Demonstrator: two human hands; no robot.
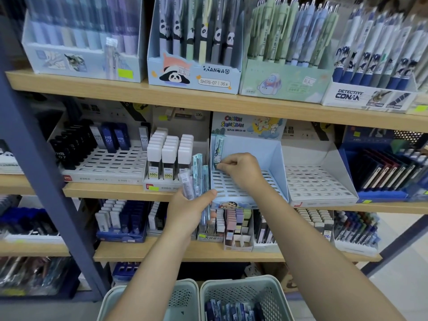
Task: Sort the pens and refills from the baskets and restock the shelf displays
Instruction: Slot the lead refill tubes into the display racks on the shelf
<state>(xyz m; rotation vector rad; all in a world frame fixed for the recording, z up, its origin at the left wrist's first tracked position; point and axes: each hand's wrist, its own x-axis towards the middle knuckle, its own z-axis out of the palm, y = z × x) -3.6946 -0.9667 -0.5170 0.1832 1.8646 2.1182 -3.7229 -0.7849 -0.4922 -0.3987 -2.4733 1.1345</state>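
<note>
My right hand [240,169] pinches the lower end of a light blue refill case [218,150] standing upright at the left wall of the pale blue Crayon Shinchan display tray [275,158] on the middle shelf. Most of the tray's slotted base shows bare. My left hand [188,210] grips a bundle of several clear and light blue refill cases [196,179], held upright just left of the tray. Two pale green baskets sit below: the left basket [185,295], and the right basket [273,295] holding several blue refill packs.
A white slotted tray [317,184] stands right of the blue one. White-capped lead cases [170,156] and black HB lead cases [76,144] fill the trays to the left. Pen display boxes line the top shelf. A blue-grey shelf post [37,158] slants down the left.
</note>
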